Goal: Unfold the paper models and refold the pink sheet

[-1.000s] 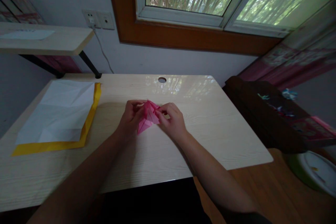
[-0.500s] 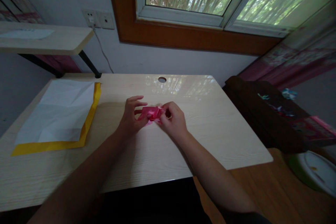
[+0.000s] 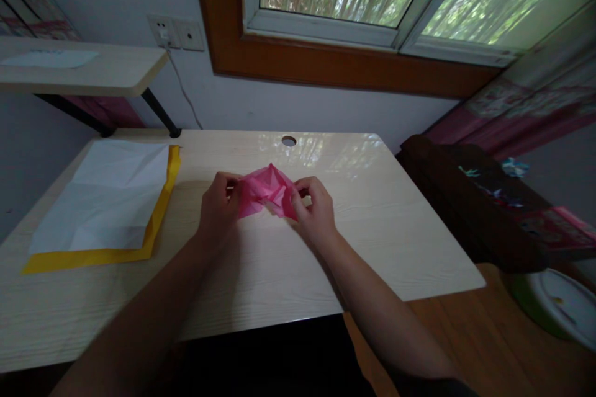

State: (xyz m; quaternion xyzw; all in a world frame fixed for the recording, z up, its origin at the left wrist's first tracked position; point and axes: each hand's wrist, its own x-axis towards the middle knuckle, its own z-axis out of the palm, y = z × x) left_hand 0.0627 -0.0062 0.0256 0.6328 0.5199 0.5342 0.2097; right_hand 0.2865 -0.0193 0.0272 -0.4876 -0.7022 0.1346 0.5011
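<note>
Two sheets (image 3: 107, 195) lie left of pink paper (image 3: 261, 186)

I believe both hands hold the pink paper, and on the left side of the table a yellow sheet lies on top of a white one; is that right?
Not quite: the head view shows the white sheet lying on top of the yellow sheet on the left side of the table. The left hand and right hand do hold the pink paper.
</note>
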